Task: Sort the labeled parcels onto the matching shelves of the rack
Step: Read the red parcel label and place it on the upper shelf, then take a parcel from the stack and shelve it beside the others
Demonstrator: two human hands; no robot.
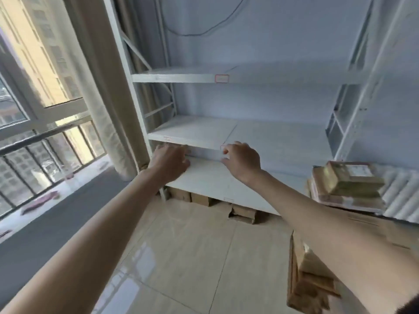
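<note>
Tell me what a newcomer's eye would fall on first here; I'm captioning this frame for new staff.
Two bare arms reach into the white rack: the left hand and right hand meet at the front edge of its middle shelf, and neither visibly holds a parcel. A stack of parcels waits at the right, while cardboard boxes sit on the floor under the lowest shelf.

pale blue-grey wall (283, 41) with a hanging dark cable (204, 30). glossy beige floor tiles (192, 257). beige curtain (102, 87) beside large railed window (34, 109), daylight entering at left.
</note>
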